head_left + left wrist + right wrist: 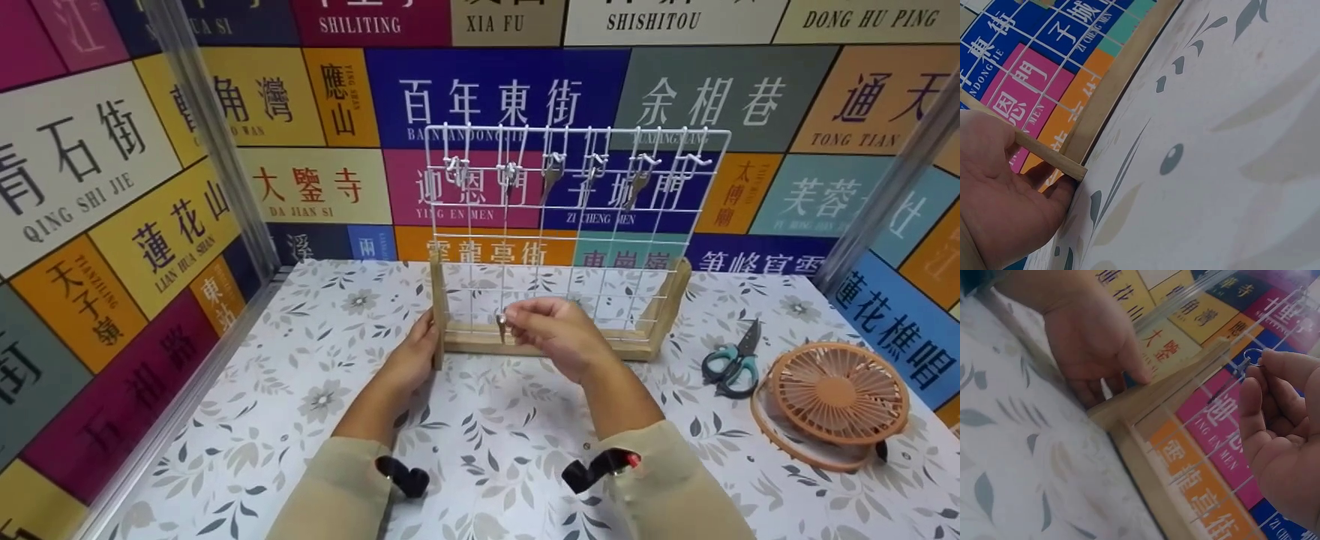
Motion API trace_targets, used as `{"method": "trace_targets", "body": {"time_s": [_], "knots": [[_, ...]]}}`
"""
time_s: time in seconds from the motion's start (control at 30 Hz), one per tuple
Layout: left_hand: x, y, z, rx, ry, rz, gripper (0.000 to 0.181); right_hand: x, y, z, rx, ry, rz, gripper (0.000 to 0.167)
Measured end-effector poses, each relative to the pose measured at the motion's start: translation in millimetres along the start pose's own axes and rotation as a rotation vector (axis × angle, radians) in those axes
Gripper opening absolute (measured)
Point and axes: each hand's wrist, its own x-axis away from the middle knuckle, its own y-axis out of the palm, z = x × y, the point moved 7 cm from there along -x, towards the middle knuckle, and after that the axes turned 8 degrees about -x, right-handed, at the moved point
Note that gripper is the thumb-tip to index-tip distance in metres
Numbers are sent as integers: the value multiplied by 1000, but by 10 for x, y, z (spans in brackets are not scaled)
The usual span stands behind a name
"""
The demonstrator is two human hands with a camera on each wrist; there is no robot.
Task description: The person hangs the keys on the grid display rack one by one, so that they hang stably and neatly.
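Note:
A white wire grid rack [581, 238] stands in a wooden base [619, 349]. My left hand [411, 360] grips the base's left wooden upright [1053, 157], its thumb on one side and fingers on the other. In front of the grid's lower part, my right hand [564, 339] pinches a small metal ring [1253, 350] between thumb and forefinger. A key [502, 330] hangs down from that ring. Higher up, several hooks line the grid, and keys [553, 171] dangle from some of them. The leftmost hook's load is too small to tell.
Scissors [733, 364] with teal and black handles lie on the floral tablecloth [322, 465], right of the rack. Beside them is an orange fan [838, 391]. Panels with printed place names [495, 97] cover the walls behind and at both sides.

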Motion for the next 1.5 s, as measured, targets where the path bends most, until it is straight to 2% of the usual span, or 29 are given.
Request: {"method": "trace_targets", "body": {"time_s": [0.17, 0.4, 0.47, 0.63, 0.7, 0.87, 0.97, 1.17, 1.33, 1.5], "knots": [[1, 7, -15, 8, -37, -5, 56, 179, 7, -370, -41, -81, 24, 9], [19, 3, -4, 4, -48, -11, 55, 417, -152, -883, -6, -188, 42, 9], [16, 3, -8, 7, -47, -12, 55, 486, -230, -1048, 11, -217, 55, 6], [9, 22, -22, 38, -41, -27, 55, 673, -478, -1483, 8, -296, 80, 26], [6, 31, -22, 46, -31, -34, 56, 742, -607, -1654, -28, -328, 99, 26], [-7, 31, -12, 56, -3, -39, 58, 851, -933, -1999, -92, -393, 207, 23], [-16, 22, -11, 58, -7, -38, 58, 868, -1072, -2141, -91, -412, 267, 27], [-23, 17, -31, 66, -12, -43, 58, 807, -1258, -2304, -135, -419, 314, 34], [-21, 24, -34, 57, -13, -42, 58, 717, -1390, -2332, -129, -361, 367, 36], [-28, 14, -36, 32, -41, -34, 58, 626, -1430, -2288, -135, -321, 345, 30]]}}
